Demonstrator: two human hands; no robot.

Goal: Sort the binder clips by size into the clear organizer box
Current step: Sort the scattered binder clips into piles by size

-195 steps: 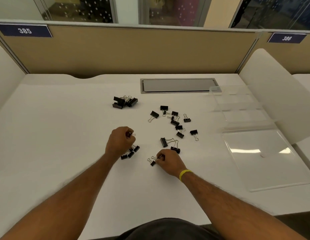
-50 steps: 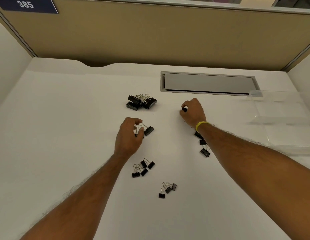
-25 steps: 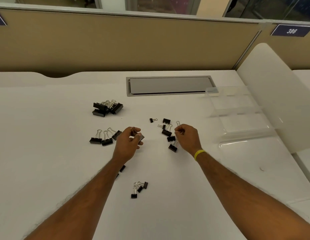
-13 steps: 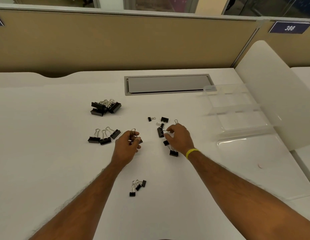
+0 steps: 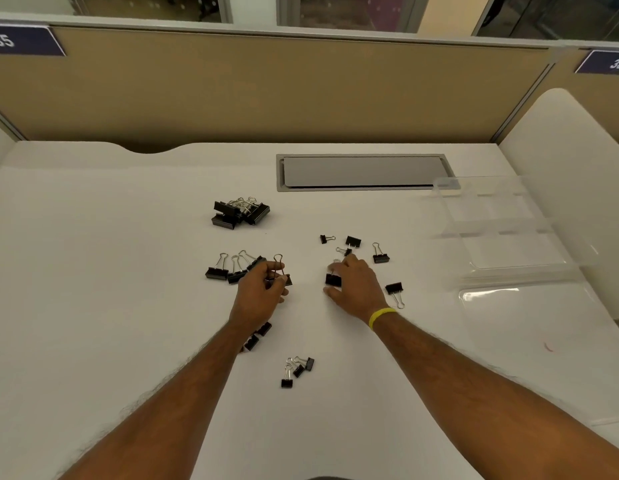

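Black binder clips lie in groups on the white desk. A pile of large clips [image 5: 239, 212] sits far centre-left. Three medium clips [image 5: 231, 270] lie in a row left of my left hand [image 5: 261, 295], whose fingers pinch a medium binder clip [image 5: 283, 276] on the desk. My right hand [image 5: 357, 288] grips another medium clip [image 5: 333, 279]. Loose clips [image 5: 353, 242] lie beyond it, and one more [image 5: 394, 289] to its right. Three small clips [image 5: 297, 370] lie near me; two others [image 5: 257, 336] peek from under my left wrist. The clear organizer box [image 5: 502, 225] stands open at the right.
The box's clear lid [image 5: 543, 341] lies flat on the desk, near right. A grey cable hatch [image 5: 363, 172] is set into the desk at the back. A tan partition [image 5: 266, 88] closes the far side, and a white divider panel [image 5: 571, 161] stands at the right.
My right hand slid left and closed on a medium clip. One clip now lies uncovered to the right of that hand. My left hand stayed on its clip beside the row.
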